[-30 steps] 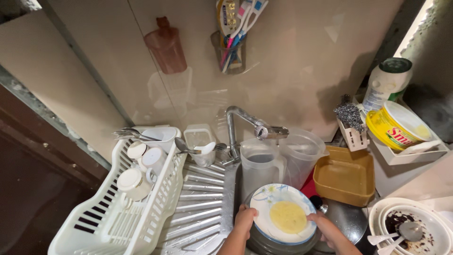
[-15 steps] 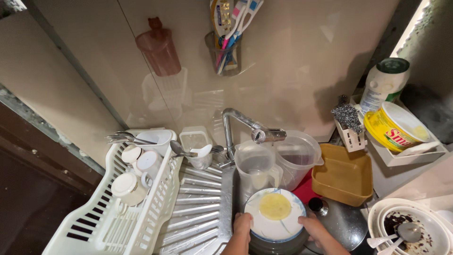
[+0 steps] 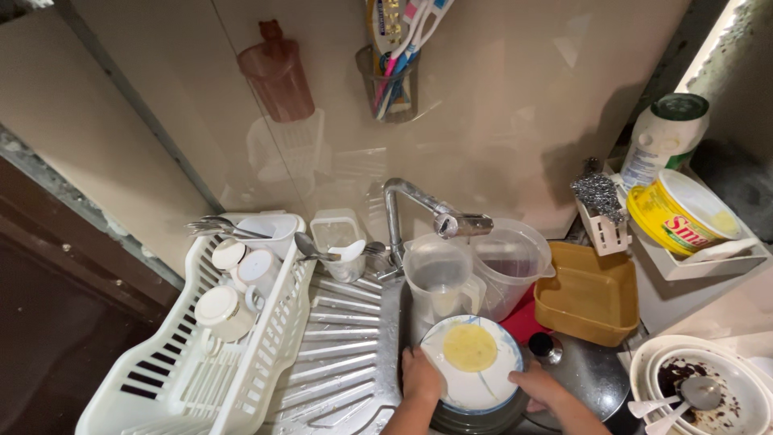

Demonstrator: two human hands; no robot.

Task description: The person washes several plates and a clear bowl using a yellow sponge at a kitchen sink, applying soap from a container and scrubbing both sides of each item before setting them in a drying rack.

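Plate held over the sink, lower centre of frame.
Left hand (image 3: 420, 377) and right hand (image 3: 538, 387) grip the plate (image 3: 471, 364) at its rim with clenched fingers, below the tap (image 3: 439, 213); washing seems underway.

I see dim, warm light, daylight glaring far up-right of my grip, wall tiles (image 3: 499, 105) reflecting softly, edges bowed.
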